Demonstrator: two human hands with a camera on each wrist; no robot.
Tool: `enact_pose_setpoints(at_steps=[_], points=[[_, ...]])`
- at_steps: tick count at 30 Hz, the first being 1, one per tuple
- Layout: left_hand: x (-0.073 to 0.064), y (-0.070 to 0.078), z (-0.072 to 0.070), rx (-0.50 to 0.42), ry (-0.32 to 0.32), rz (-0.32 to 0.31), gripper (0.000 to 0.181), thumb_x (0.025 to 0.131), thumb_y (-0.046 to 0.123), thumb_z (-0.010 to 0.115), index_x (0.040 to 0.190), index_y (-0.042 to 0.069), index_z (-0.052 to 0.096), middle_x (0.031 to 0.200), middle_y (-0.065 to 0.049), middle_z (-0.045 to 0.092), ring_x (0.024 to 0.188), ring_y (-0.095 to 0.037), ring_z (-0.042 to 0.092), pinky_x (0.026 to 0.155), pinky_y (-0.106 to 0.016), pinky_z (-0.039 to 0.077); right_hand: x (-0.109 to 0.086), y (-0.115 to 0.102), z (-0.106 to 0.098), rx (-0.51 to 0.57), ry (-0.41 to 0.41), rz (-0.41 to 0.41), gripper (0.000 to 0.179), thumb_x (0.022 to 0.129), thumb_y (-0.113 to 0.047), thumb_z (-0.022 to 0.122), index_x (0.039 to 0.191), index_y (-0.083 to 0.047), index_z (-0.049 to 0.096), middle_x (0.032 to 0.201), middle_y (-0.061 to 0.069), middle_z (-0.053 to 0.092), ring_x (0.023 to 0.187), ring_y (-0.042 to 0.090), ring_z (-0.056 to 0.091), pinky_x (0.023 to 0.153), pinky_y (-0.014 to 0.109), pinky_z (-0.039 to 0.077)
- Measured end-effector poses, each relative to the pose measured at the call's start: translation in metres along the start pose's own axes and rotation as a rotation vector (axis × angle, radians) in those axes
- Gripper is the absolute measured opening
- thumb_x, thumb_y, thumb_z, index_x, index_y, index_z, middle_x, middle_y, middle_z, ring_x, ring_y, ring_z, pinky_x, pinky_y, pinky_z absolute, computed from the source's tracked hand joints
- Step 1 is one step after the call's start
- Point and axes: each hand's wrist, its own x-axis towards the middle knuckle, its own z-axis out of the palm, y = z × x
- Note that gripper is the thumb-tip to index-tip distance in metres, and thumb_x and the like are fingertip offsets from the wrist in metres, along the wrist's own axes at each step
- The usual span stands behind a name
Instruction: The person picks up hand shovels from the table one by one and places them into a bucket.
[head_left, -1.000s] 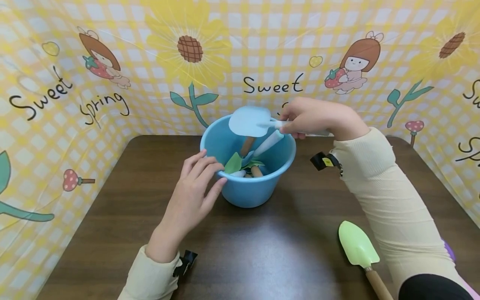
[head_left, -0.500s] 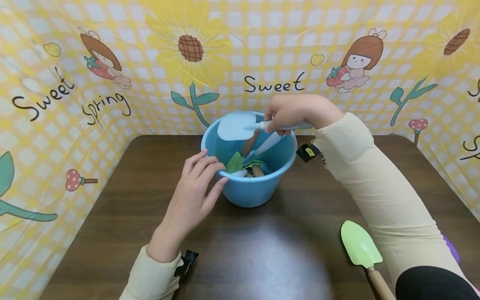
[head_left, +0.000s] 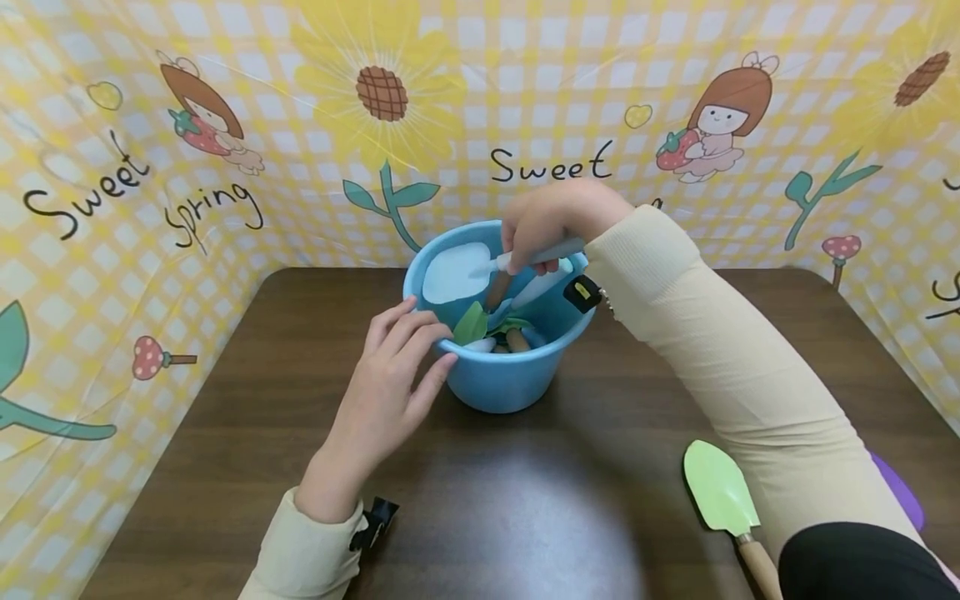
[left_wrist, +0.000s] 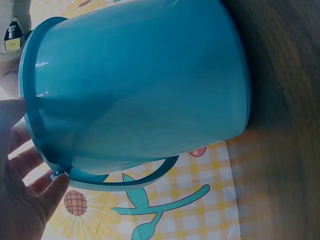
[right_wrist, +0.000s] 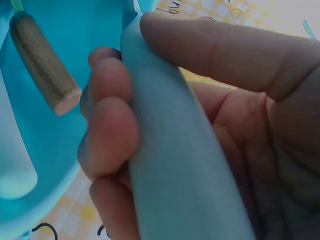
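Observation:
A light-blue bucket [head_left: 504,379] stands on the table; my left hand [head_left: 382,392] holds its near-left rim, thumb and fingers spread along it. In the left wrist view the bucket's wall [left_wrist: 140,95] fills much of the picture, with the fingers at the rim. My right hand [head_left: 547,225] grips the handle [right_wrist: 170,125] of a pale-blue toy shovel, whose broad blade [head_left: 455,273] lies tilted inside the bucket's mouth. Under it in the bucket are another pale-blue handle [head_left: 542,283], a green blade [head_left: 471,323] and a wooden handle [right_wrist: 46,65]; the deeper contents are partly hidden.
At the right front a green trowel [head_left: 720,485] with a wooden handle lies on the brown table [head_left: 300,367]. A purple thing [head_left: 897,490] is mostly hidden by the right sleeve. A yellow checked cloth [head_left: 555,92] rises behind the table and along its sides.
My right hand has moved left and slightly down, bringing the shovel's blade from above the bucket's back rim down into its mouth. The left hand stays at the rim.

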Motion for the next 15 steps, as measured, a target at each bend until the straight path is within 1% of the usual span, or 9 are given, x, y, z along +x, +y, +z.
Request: enact_pose_setpoints(at_steps=[4, 7, 12, 15], points=[[-0.001, 0.000, 0.000, 0.002, 0.007, 0.005, 0.022, 0.091, 0.015, 0.072, 0.110, 0.005, 0.066, 0.116, -0.011, 0.064, 0.131, -0.037, 0.046, 0.116, -0.050, 0.038, 0.009, -0.007, 0.000, -0.039, -0.071, 0.027, 0.026, 0.100, -0.023, 0.057, 0.080, -0.011, 0.067, 0.072, 0.002, 0.063, 0.071, 0.016, 0.058, 0.073, 0.029, 0.050], [-0.001, 0.000, 0.000, 0.003, 0.012, 0.006, 0.022, 0.091, 0.015, 0.073, 0.110, 0.004, 0.066, 0.117, -0.011, 0.064, 0.131, -0.037, 0.046, 0.116, -0.049, 0.038, 0.014, -0.010, 0.001, -0.054, -0.109, 0.056, 0.024, 0.099, -0.022, 0.057, 0.080, -0.012, 0.066, 0.073, 0.002, 0.062, 0.070, 0.016, 0.058, 0.073, 0.029, 0.051], [-0.001, 0.001, 0.000, 0.004, 0.011, 0.009, 0.023, 0.091, 0.015, 0.073, 0.110, 0.004, 0.067, 0.116, -0.011, 0.064, 0.131, -0.038, 0.046, 0.115, -0.050, 0.039, 0.021, -0.014, 0.003, -0.089, -0.136, 0.097, 0.018, 0.099, -0.022, 0.060, 0.086, -0.011, 0.067, 0.072, 0.002, 0.063, 0.068, 0.014, 0.059, 0.072, 0.028, 0.053], [-0.001, 0.000, 0.000, -0.001, 0.013, 0.017, 0.023, 0.091, 0.014, 0.073, 0.110, 0.004, 0.066, 0.115, -0.012, 0.064, 0.130, -0.038, 0.047, 0.116, -0.049, 0.038, 0.024, -0.015, 0.006, -0.104, -0.142, 0.105, 0.013, 0.098, -0.020, 0.062, 0.094, -0.010, 0.069, 0.077, 0.003, 0.066, 0.071, 0.015, 0.060, 0.072, 0.027, 0.054]])
